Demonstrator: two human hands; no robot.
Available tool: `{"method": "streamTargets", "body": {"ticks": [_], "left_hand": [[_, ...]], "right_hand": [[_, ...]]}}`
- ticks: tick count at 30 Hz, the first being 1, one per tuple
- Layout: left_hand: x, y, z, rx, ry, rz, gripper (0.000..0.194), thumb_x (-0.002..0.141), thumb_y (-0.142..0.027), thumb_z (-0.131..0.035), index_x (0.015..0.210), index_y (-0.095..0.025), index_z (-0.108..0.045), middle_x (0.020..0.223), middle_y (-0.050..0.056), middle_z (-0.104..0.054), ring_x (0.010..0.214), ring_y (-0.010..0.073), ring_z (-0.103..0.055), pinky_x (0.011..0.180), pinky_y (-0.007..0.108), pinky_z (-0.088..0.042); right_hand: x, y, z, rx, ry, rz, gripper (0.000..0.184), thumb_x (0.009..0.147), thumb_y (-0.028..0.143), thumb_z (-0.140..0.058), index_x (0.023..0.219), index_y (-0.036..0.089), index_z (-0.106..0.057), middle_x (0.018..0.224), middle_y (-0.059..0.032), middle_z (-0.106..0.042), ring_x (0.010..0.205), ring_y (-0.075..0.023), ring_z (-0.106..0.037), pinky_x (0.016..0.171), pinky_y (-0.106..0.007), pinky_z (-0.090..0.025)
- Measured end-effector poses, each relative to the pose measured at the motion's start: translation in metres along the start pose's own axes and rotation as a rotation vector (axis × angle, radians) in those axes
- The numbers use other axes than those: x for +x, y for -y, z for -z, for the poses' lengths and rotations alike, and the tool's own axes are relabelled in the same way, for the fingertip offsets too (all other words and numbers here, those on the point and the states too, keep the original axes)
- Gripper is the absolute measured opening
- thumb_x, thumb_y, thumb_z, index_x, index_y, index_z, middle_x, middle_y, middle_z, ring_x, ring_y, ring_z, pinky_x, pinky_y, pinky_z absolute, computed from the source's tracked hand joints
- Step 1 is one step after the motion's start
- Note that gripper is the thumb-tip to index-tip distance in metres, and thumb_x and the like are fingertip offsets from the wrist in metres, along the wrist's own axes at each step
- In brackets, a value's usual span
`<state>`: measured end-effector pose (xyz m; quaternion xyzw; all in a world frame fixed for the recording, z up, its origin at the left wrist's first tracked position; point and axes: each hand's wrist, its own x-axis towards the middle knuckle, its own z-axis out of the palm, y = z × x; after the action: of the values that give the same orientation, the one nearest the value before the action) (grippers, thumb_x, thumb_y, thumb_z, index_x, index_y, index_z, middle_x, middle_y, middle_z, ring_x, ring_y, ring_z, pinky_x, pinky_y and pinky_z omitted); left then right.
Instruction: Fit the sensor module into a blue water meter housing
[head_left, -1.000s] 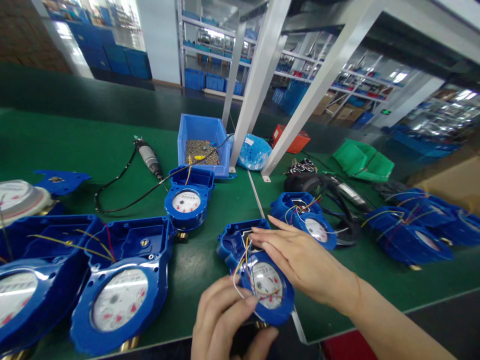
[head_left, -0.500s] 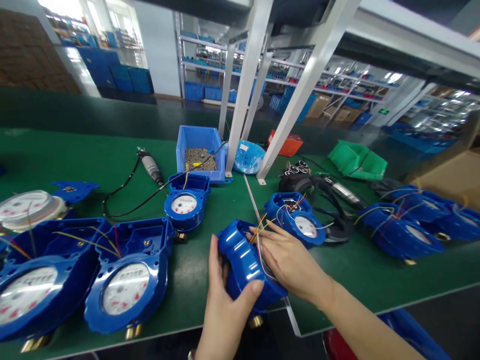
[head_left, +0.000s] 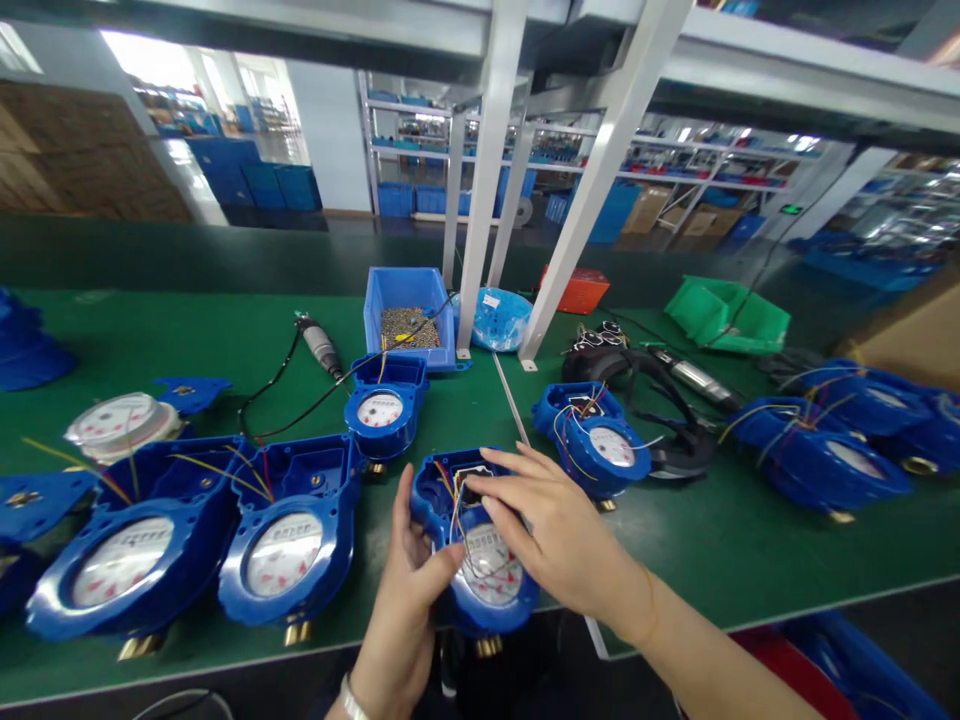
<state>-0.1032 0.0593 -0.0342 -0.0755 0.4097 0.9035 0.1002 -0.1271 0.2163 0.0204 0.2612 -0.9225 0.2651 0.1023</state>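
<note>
Head view, the only one: left hand (head_left: 409,590) grips the near left flank of a blue water meter (head_left: 480,560) at the table's front edge, thumb curled onto the rim beside the dial, fingers wrapped out of sight behind the housing. Right hand (head_left: 551,530) lies over the meter from three o'clock, fingers loosely spread and reaching toward eleven o'clock, where thin coloured wires (head_left: 454,495) rise from the open upper compartment (whether a wire is pinched, I cannot tell). Judged from this, the step is dressing those wires into the compartment; the next move calls for a fine fingertip pinch while the left hand steadies the body. Another meter (head_left: 382,415) sits at twelve o'clock, more on the green table (head_left: 675,540) at nine and two.
</note>
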Motion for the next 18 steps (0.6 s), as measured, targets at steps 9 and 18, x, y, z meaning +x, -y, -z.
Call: {"method": "streamTargets", "body": {"ticks": [9, 18], "left_hand": [[0.001, -0.002, 0.012, -0.086, 0.020, 0.068, 0.094, 0.069, -0.025, -0.078, 0.146, -0.032, -0.025, 0.134, 0.007, -0.051, 0.116, 0.0262, -0.054, 0.102, 0.034, -0.044], [0.001, -0.003, 0.010, -0.083, 0.014, 0.031, 0.089, 0.068, -0.026, -0.079, 0.144, -0.031, -0.033, 0.127, 0.008, -0.057, 0.109, 0.0261, -0.059, 0.099, 0.035, -0.046]], "right_hand": [[0.026, -0.032, -0.024, 0.674, 0.073, -0.558, 0.061, 0.080, 0.039, -0.067, 0.133, 0.015, -0.049, 0.128, -0.0091, -0.055, 0.114, -0.0207, -0.055, 0.102, -0.039, -0.044], [0.036, -0.030, -0.025, 0.809, 0.187, -0.602, 0.041, 0.068, 0.029, -0.076, 0.101, 0.007, -0.064, 0.094, -0.0063, -0.066, 0.084, -0.0159, -0.060, 0.077, -0.026, -0.046]]}}
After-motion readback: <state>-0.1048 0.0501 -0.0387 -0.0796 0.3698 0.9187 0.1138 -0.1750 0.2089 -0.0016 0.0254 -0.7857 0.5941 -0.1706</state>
